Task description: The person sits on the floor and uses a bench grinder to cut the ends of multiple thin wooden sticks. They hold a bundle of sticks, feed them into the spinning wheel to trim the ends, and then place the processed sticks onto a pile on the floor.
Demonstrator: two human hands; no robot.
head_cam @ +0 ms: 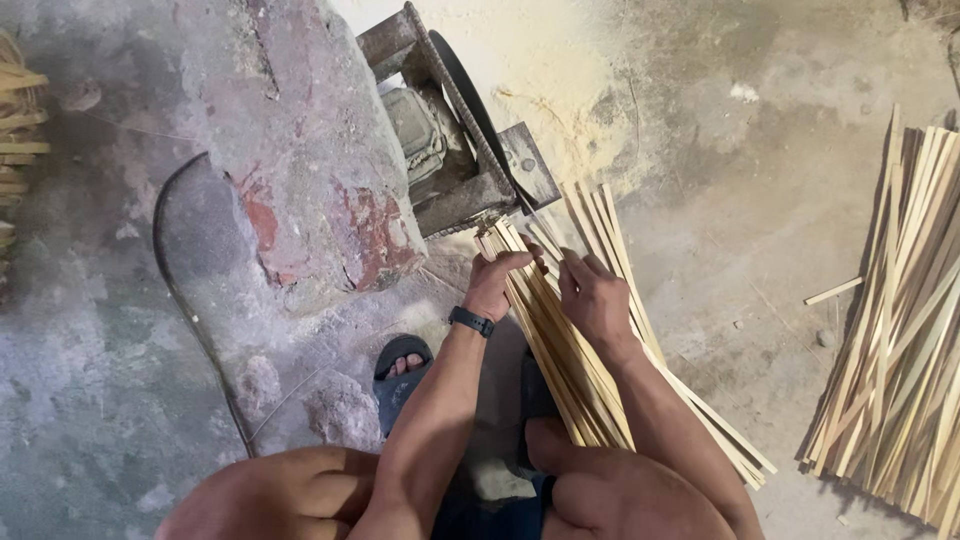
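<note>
Here, a grey concrete floor carries a loose pile of pale bamboo strips at three o'clock; at twelve sits a rusty metal motor machine; centrally, a bundle of pale split bamboo strips is gripped by the left hand, the right hand curled over it

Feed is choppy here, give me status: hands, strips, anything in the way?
Left hand and right hand both gripping bamboo strip bundle. Bundle tips at small machine. Nothing blocking.

pale wood strips, rusty metal machine, rough concrete floor
</note>
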